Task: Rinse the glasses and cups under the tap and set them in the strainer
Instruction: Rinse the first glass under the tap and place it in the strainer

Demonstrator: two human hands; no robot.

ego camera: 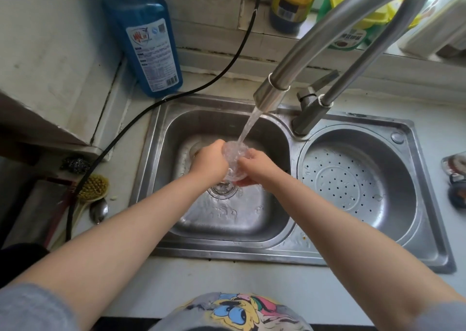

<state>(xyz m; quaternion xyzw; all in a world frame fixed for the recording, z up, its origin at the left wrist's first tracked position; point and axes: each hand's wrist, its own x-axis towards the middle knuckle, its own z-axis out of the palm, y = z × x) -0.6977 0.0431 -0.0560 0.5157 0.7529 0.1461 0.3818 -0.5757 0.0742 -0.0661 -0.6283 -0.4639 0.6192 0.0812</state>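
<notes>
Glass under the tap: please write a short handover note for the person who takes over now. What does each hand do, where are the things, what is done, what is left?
Left hand and right hand both grip one clear glass over the left sink basin.
The tap runs; its stream falls into the glass.
The strainer in the right basin holds only water drops, no glass or cup.
Done: rinsing begun.
Left: finish rinsing, set the glass in the strainer. No other glasses or cups are in view.
</notes>
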